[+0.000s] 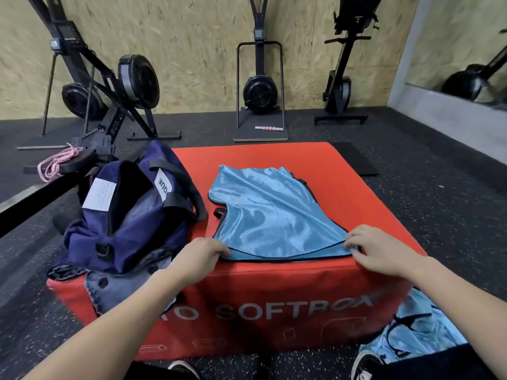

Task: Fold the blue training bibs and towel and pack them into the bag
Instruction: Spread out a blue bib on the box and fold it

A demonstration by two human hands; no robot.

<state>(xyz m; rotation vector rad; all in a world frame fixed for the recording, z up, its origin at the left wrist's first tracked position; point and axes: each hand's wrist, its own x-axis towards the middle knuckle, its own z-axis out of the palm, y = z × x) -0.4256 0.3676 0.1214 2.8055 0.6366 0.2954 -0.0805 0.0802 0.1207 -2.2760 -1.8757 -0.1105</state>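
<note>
**On the red box: one bib held at both near corners**

On top of the red soft box (315,160), a blue training bib (269,212) lay spread flat, its long axis running from 6 o'clock to 12 o'clock, the hem at the near edge and the shoulder end pointing away toward the wall. Its cloth was creased diagonally and edged in dark trim. The left hand (200,259) pinched the near-left corner of the hem, fingers curled over the edge. The right hand (375,250) gripped the near-right corner in the same manner, fingertips bent down on the trim.

At 9 o'clock from the bib, just beside it on the box, sat the navy bag (131,209), its mouth gaping open and its black straps slack across the top. A denim garment (123,286) hung over the box's near-left corner below the bag. At 4 o'clock, down on the floor against the box's side, more blue bibs (419,333) lay heaped. A pink rope (55,163) lay at 10 o'clock on the dark floor (439,187).
</note>
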